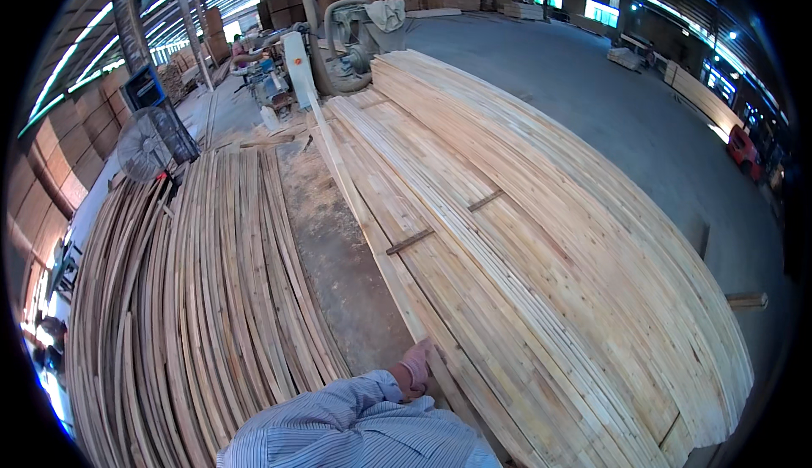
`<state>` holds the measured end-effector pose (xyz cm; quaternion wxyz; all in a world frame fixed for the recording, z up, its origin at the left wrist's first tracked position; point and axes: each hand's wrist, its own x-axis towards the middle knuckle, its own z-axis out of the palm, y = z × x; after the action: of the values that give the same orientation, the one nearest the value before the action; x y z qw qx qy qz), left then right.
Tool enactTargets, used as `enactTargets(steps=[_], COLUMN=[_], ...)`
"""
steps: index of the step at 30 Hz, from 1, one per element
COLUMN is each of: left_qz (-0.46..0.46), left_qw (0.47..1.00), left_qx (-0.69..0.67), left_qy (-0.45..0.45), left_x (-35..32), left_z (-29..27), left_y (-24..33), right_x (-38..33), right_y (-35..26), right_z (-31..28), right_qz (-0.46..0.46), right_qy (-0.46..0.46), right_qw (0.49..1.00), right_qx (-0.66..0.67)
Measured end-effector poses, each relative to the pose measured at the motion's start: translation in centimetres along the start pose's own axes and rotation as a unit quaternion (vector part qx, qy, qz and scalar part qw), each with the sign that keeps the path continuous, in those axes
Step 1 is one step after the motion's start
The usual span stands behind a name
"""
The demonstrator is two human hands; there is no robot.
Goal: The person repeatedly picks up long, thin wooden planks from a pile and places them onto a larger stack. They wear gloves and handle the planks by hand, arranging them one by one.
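My left hand (414, 363), in a pale pinkish glove, is closed on the edge of a long, narrow wooden board (365, 235). That board runs away from me along the left side of a broad stack of planks (541, 240), up toward a machine (299, 71) with a pale panel. Part of its near end is hidden behind my hand and striped sleeve (355, 413). My right hand does not show; the sleeve and lower edge hide that side. Two short cross sticks, one a dark stick (410, 241), lie across the planks.
On my left, many rough wooden strips (211, 282) lie lengthwise. Sawdust covers the floor strip (326, 223) between the piles. A standing fan (145, 145) is by a post. Dusty ducted equipment (359, 37) stands ahead, a person (241, 52) farther off, a red vehicle (743, 151) at far right.
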<state>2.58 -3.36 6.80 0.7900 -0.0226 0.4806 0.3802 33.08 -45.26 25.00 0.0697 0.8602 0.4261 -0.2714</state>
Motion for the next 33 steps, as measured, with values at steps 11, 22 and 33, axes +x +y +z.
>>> enactTargets(steps=[11, 22, 33], left_qz=[0.068, -0.156, 0.082], left_qw=[0.997, 0.949, 0.994], left_qx=[-0.012, 0.051, 0.077], left_qy=[-0.033, -0.268, 0.016], left_x=[1.3, 4.3, -5.7], left_z=[-1.3, -7.0, -0.3], left_y=[12.0, -0.3, 2.8], right_x=[-1.8, 10.5, 5.7], right_y=[-4.8, -15.4, -15.3], right_z=[-2.7, 2.2, -0.6], right_qz=[-0.025, -0.132, -0.14], right_qy=[-0.014, -0.003, 0.013], right_qw=[0.999, 0.99, 0.968], right_qx=[0.026, 0.052, 0.21])
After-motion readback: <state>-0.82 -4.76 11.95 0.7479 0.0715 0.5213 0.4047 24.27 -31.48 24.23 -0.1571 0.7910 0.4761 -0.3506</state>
